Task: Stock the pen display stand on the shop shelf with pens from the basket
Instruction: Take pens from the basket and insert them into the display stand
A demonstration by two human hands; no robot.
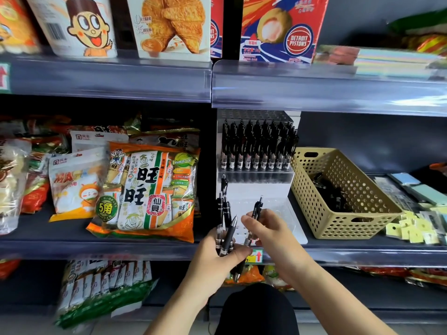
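A white stepped pen display stand (pixel 256 189) sits on the middle shelf. Its upper tiers hold rows of upright black pens (pixel 256 146), and one pen stands at the left of its lower tier. My left hand (pixel 217 257) is shut on a bunch of black pens (pixel 226 228) in front of the stand's lower left. My right hand (pixel 268 233) pinches a single black pen (pixel 254 218), tilted, over the stand's low front tier. Right of the stand is a tan perforated basket (pixel 338 223) with several black pens lying inside.
Snack bags (pixel 150 189) fill the shelf left of the stand. Sticky notes and small stationery (pixel 416 209) lie right of the basket. The upper shelf edge (pixel 314 90) overhangs the stand. A dark rounded shape (pixel 258 310) sits low between my arms.
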